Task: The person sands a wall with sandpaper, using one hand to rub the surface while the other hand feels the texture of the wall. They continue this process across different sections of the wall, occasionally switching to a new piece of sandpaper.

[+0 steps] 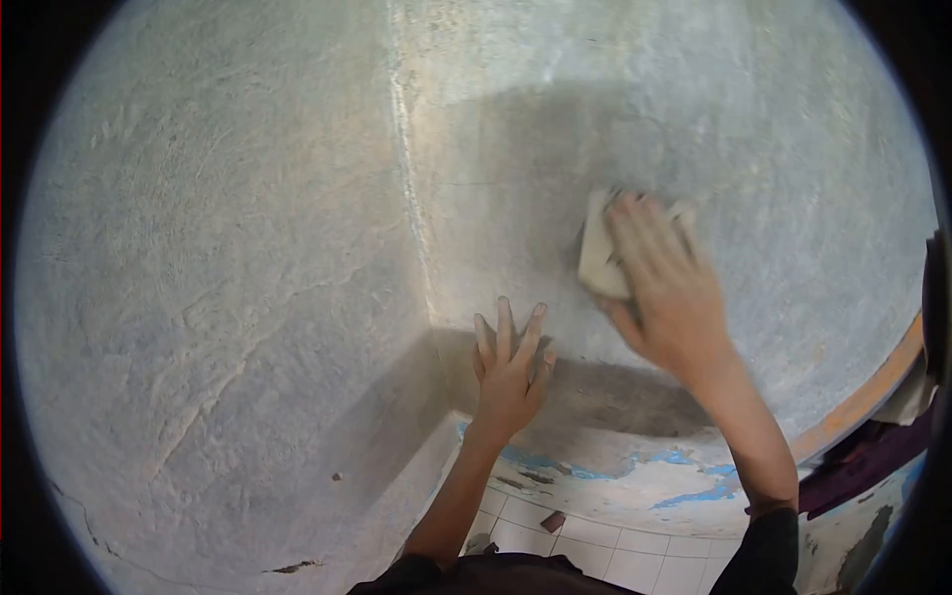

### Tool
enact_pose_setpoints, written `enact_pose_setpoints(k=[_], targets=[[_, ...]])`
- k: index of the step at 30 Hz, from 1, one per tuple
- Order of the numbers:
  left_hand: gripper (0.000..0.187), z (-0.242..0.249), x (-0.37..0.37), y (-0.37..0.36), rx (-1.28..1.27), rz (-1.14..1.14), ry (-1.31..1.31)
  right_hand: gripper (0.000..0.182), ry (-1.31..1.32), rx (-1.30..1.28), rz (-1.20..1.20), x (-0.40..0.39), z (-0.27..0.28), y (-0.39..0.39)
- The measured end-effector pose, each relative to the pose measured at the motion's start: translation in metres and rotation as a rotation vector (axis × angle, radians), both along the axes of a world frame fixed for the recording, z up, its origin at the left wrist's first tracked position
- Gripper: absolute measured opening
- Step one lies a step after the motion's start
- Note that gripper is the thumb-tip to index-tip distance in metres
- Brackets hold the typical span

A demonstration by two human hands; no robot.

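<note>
**Rubbing the wall beside the corner**

To do this stroke well, I would keep the pad flat under even pressure, work in overlapping passes, and lean on the braced hand for balance rather than on the pad.

My right hand [666, 288] is spread wide, fingers splayed and blurred, pressing a pale beige, flat rectangular sanding pad [601, 260] against the grey plastered wall [773, 149]; it pins the pad with palm and fingers rather than curling around it. The pad sits on the right wall face, right of the vertical corner [412, 188] and above a darker ledge.

My left hand [510, 367] is open with fingers fanned, holding nothing, its fingertips resting flat on the same wall low down, near the corner.

Nearer, a ledge with peeling blue paint [615, 466] runs across, and white floor tiles [595, 545] lie below it.
</note>
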State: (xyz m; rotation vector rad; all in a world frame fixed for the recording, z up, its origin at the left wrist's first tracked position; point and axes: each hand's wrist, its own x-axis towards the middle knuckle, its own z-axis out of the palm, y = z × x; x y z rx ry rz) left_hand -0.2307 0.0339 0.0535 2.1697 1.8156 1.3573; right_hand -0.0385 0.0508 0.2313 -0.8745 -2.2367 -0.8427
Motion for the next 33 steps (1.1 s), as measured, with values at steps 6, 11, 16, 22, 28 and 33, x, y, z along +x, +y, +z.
enact_pose_setpoints(k=[6, 11, 16, 22, 28, 33], targets=[[0.057, -0.009, -0.043, 0.023, 0.028, 0.054, -0.006, 0.08, 0.037, 0.004, -0.064, -0.061, -0.026, 0.025], [0.057, -0.022, -0.058, 0.032, 0.062, 0.054, 0.106, 0.08, 0.074, -0.166, 0.006, -0.061, -0.053, 0.012], [0.062, -0.027, -0.031, 0.044, 0.19, -0.074, -0.132, 0.077, 0.435, 0.139, -0.312, -0.039, -0.075, 0.002], [0.067, -0.028, 0.021, 0.034, 0.202, -0.131, -0.237, 0.07, 0.685, -0.119, -0.411, -0.053, -0.248, 0.003], [0.069, -0.025, 0.03, 0.017, 0.123, -0.233, -0.172, 0.072, 0.862, 0.2, -0.415, 0.009, -0.151, 0.006], [0.065, -0.024, 0.037, 0.012, 0.163, -0.306, -0.156, 0.073, 0.846, -0.026, -0.451, -0.028, -0.244, -0.007]])
